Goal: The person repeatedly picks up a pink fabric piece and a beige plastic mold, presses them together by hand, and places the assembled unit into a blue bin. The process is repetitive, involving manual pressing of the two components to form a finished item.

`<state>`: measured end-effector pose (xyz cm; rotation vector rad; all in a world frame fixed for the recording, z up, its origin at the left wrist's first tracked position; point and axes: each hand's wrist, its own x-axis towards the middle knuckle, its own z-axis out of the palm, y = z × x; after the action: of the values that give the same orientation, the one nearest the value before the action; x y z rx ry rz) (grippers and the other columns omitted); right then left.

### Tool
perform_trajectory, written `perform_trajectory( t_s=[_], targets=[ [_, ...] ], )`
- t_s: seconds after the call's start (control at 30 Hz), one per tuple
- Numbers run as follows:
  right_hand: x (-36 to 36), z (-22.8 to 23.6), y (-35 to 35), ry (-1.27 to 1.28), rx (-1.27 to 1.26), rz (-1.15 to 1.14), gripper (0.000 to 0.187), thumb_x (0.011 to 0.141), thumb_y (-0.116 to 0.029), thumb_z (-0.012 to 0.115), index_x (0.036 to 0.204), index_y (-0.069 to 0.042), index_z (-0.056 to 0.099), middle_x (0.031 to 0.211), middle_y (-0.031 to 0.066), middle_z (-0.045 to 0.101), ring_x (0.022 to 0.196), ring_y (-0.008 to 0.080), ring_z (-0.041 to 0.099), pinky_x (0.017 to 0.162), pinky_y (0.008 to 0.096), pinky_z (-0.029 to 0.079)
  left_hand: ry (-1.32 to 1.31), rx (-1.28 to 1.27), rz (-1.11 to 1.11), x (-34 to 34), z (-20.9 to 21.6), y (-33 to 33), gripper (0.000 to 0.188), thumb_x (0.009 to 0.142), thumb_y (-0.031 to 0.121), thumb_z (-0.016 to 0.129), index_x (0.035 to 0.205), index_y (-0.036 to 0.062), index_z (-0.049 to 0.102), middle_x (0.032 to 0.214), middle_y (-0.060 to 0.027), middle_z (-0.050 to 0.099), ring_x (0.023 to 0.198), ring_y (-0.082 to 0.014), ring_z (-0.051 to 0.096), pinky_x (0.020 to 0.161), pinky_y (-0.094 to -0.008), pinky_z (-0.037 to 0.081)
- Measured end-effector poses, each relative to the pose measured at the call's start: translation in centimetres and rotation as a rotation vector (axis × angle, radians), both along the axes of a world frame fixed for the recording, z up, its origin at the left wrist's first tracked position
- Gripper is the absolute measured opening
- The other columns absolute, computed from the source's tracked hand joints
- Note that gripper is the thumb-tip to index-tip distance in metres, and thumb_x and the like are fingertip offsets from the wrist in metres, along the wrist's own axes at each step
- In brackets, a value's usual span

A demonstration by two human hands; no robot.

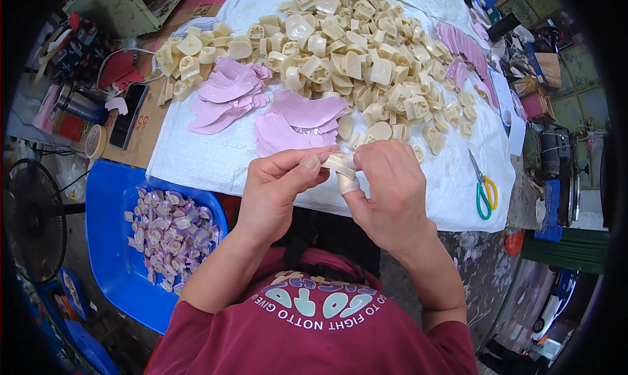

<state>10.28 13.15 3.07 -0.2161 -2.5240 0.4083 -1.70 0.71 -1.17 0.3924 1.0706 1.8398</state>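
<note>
Just past the near edge of the white cloth, I hold one small cream plastic shoe heel (337, 165) between both hands. My left hand (278, 185) pinches its left end between thumb and forefinger. On the other end, the fingers of my right hand (391, 190) are closed, and the thumb has a pale wrap round it. Right beyond my hands lies a stack of lavender cut pieces (297, 110), with a second lavender stack (226, 99) to its left. A large heap of cream heels (353, 64) spreads behind them.
Scissors (483, 185) with green and yellow handles lie on the white cloth (176, 159) at right. At lower left, a blue basin (108, 244) holds many lavender-covered heels (173, 234). A phone (129, 115), tape roll (95, 141) and black fan (36, 211) are at left.
</note>
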Motion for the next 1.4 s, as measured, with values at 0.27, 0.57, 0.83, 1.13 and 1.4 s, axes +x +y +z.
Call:
perform_trajectory(
  t_s=[0.27,0.57,0.83,1.13,1.4],
  targets=[
    [0.0,-0.4,1.4,-0.08,-0.014,0.11,0.028,0.06,0.0,0.066,0.086,0.0,0.055,0.082,0.0137,0.054,0.078,0.0318,0.053,0.071,0.0411,0.043,-0.004,-0.052,-0.264,-3.0,-0.5,0.4,0.022,0.089,0.01,0.063,0.106,-0.0045,0.066,0.107,-0.0147,0.067,0.091,-0.0156,0.064,0.086,-0.0311,0.051],
    [0.3,-1.9,1.2,-0.037,-0.151,0.201,0.027,0.059,0.002,0.066,0.085,0.0,0.057,0.079,0.0136,0.056,0.075,0.032,0.056,0.069,0.0404,0.046,0.781,-0.323,-0.642,-4.6,2.5,2.7,0.006,0.08,-0.005,0.066,0.083,0.0,0.063,0.089,-0.0078,0.068,0.074,-0.0101,0.06,0.07,-0.0237,0.048],
    [1.3,-2.6,0.5,-0.006,-0.966,-0.027,0.014,0.074,-0.002,0.072,0.084,0.002,0.063,0.079,0.0038,0.065,0.073,0.0095,0.061,0.065,0.025,0.048,0.135,-0.017,-0.389,-3.5,-1.2,0.8,0.025,0.087,0.015,0.066,0.108,0.0022,0.068,0.1,-0.0059,0.066,0.08,-0.0094,0.058,0.067,-0.0227,0.045],
    [0.9,-1.7,-0.2,0.037,-1.259,-0.044,0.012,0.074,-0.002,0.07,0.083,0.0,0.063,0.076,0.0012,0.064,0.072,0.0059,0.059,0.066,0.0229,0.049,0.224,0.116,-0.276,-2.5,-1.0,0.5,0.019,0.089,0.005,0.062,0.107,-0.0009,0.067,0.094,-0.0026,0.065,0.084,-0.0102,0.059,0.074,-0.0245,0.048],
    [0.8,-2.7,0.4,-0.025,-1.144,-0.155,0.013,0.075,-0.005,0.073,0.081,0.0,0.062,0.074,0.0027,0.064,0.069,0.0066,0.058,0.061,0.0231,0.048,0.279,0.151,-0.349,-2.9,-1.1,2.4,0.013,0.088,0.003,0.061,0.099,-0.0013,0.065,0.105,-0.0086,0.063,0.098,-0.0152,0.06,0.087,-0.031,0.048]
  ],
)
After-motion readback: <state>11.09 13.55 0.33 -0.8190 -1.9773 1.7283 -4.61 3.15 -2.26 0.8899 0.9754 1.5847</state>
